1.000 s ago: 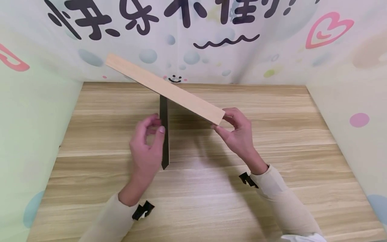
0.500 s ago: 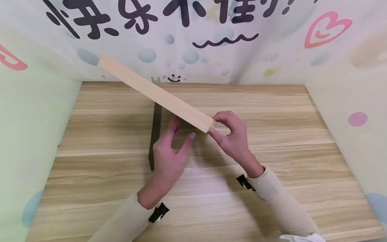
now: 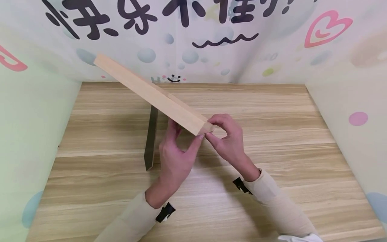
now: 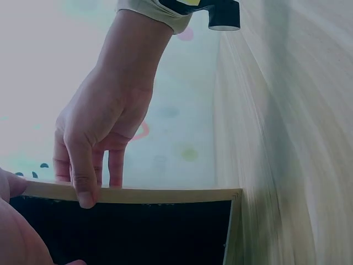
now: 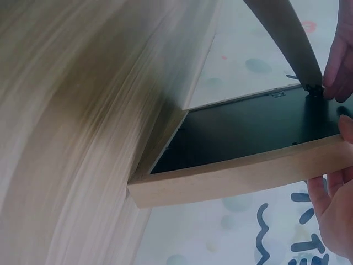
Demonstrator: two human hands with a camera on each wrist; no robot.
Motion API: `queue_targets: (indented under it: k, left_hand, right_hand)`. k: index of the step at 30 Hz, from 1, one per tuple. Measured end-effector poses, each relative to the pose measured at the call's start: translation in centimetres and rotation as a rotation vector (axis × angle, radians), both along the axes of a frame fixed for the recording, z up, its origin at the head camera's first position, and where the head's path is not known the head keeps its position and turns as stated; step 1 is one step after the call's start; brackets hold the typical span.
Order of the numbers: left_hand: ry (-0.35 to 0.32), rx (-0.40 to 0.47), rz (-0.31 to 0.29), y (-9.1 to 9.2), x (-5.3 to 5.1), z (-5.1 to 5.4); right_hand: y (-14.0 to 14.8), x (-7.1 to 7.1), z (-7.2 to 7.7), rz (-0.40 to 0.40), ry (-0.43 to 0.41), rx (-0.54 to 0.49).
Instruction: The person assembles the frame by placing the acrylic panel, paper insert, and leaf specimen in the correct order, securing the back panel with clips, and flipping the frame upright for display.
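A light-wood picture frame with a black backing is held tilted over the table. Its easel stand sticks out from the back towards me. My right hand pinches the frame near its right corner, thumb on the backing side, fingers on the other. The left hand is at the back of the frame, right of the stand; its thumb touches the edge by the right hand, and its other fingers reach under the frame, partly hidden. In the right wrist view, left fingers lie near the stand's hinge.
The wood-grain table extends around the hands. A printed backdrop with dark characters rises behind it, and patterned panels close the sides. Black camera mounts sit on both wrists.
The left hand has moved from the stand's left side to its right, up to the frame. The frame has shifted left and towards me, turning so its right end face shows; the right hand keeps its pinch.
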State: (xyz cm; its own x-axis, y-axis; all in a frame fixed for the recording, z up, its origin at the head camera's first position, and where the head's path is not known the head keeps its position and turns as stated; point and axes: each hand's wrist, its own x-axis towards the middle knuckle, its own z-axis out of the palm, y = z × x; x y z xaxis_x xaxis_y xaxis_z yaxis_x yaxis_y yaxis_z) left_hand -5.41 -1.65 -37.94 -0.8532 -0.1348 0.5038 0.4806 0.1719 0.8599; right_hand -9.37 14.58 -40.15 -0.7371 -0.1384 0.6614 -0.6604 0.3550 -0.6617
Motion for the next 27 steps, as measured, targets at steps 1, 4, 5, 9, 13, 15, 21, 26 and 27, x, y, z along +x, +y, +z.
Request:
queue_targets:
  k: [1,4,5,9,13,15,21,26,27]
  left_hand:
    - [0.008,0.012,-0.006,0.1,0.0,0.0]
    - [0.009,0.021,-0.007,0.2,0.2,0.0]
    - [-0.002,0.015,0.001,0.3,0.2,0.0]
    - [-0.047,-0.026,0.061,0.4,0.5,-0.1]
    - [-0.048,-0.012,0.080,0.5,0.5,-0.2]
    - [-0.044,0.005,0.084,0.6,0.4,-0.2]
    - [-0.050,0.034,0.115,0.6,0.3,-0.2]
    - [-0.043,0.061,0.116,0.7,0.3,-0.3]
    - [-0.041,0.079,0.117,0.7,0.4,-0.3]
  right_hand:
    - [-0.1,0.1,0.0,0.001,0.004,0.001]
    - [-0.5,0.3,-0.1,0.006,0.020,0.010]
    - [-0.6,0.4,-0.2,0.006,0.025,0.016]
    - [-1.3,0.7,-0.3,0.001,0.043,0.041]
    - [-1.9,1.0,-0.3,-0.005,0.063,0.067]
    - [-2.2,1.1,-0.2,-0.004,0.070,0.074]
    - [-2.7,1.4,-0.2,-0.005,0.078,0.096]
    - [-3.0,1.7,0.0,-0.019,0.072,0.100]
    - [-3.1,1.7,0.0,-0.022,0.071,0.100]
